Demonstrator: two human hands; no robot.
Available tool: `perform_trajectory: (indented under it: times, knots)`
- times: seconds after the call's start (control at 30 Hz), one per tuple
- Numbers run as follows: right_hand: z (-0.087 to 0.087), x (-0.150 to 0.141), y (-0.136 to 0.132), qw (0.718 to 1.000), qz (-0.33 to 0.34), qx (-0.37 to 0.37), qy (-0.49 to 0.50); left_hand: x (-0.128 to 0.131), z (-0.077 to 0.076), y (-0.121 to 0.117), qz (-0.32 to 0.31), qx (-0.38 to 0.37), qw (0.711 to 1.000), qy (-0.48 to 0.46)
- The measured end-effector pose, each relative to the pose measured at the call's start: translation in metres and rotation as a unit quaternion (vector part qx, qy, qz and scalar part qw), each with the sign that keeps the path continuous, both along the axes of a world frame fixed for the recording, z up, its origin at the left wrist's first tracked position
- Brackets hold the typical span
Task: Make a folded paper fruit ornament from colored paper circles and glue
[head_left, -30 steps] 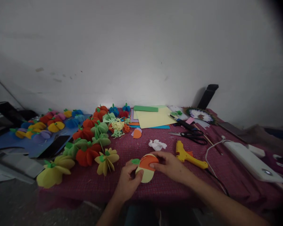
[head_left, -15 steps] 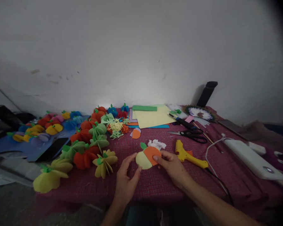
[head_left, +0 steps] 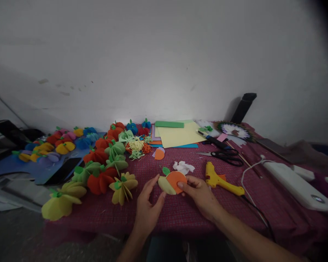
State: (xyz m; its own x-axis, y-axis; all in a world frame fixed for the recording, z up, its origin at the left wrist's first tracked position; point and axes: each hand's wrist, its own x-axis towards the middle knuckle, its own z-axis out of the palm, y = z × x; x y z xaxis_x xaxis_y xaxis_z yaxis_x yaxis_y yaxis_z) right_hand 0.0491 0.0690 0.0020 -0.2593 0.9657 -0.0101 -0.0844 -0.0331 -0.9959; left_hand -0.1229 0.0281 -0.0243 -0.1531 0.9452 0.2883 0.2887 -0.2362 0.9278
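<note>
My right hand (head_left: 199,193) pinches a small paper pumpkin (head_left: 177,181) by its orange side, thumb in front. It has an orange half, a pale yellow half on the left and a green paper leaf (head_left: 166,170) on top. My left hand (head_left: 149,203) is at the pale yellow side, its thumb and fingers apart around that edge; I cannot tell whether the fingertips touch it. Just behind the pumpkin lies a crumpled white tissue (head_left: 183,167). Orange and lilac paper pieces (head_left: 159,154) rest on the cloth farther back.
Finished paper pumpkins (head_left: 100,180) in several colours fill the left side. Coloured paper sheets (head_left: 180,135) and shredded paper (head_left: 136,146) lie at the back. To the right are black scissors (head_left: 225,157), a yellow glue gun (head_left: 221,182) with a cord, and a white power bank (head_left: 297,185).
The pale yellow half has tilted and looks narrower, while the orange side faces me more fully. My left thumb has come slightly away from the yellow face. The view has shifted slightly.
</note>
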Motion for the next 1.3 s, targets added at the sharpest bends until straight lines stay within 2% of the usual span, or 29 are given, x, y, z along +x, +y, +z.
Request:
perform_trajectory:
  times: [0.2,0.37,0.47,0.67,0.8,1.0,1.17,1.3]
  knots:
    - [0.000,-0.001,-0.001,1.000,-0.001,-0.001,0.015,0.000,-0.002,0.000,0.001,-0.015,0.999,-0.032]
    - [-0.001,-0.001,-0.002,1.000,0.006,0.008,0.001,0.001,-0.004,0.002,0.004,0.002,0.996,-0.085]
    - [0.000,0.000,-0.002,0.999,0.012,0.034,-0.028,0.001,-0.006,0.003,0.013,-0.010,0.994,-0.105]
    - [0.010,0.004,-0.009,0.993,0.040,0.105,-0.038,-0.003,-0.006,0.000,-0.006,-0.043,0.996,-0.083]
    - [0.012,0.007,-0.013,0.989,0.005,0.139,-0.056,-0.003,-0.008,0.001,-0.001,-0.032,0.996,-0.088]
    - [0.002,0.008,-0.012,0.983,-0.058,0.160,-0.074,-0.003,-0.007,0.000,0.005,-0.017,0.997,-0.080]
    - [-0.002,0.011,-0.013,0.965,-0.074,0.219,-0.124,-0.002,-0.008,0.000,0.010,-0.011,0.995,-0.097]
    - [-0.001,0.013,-0.012,0.963,-0.071,0.221,-0.135,-0.001,-0.008,0.000,0.022,-0.001,0.994,-0.108]
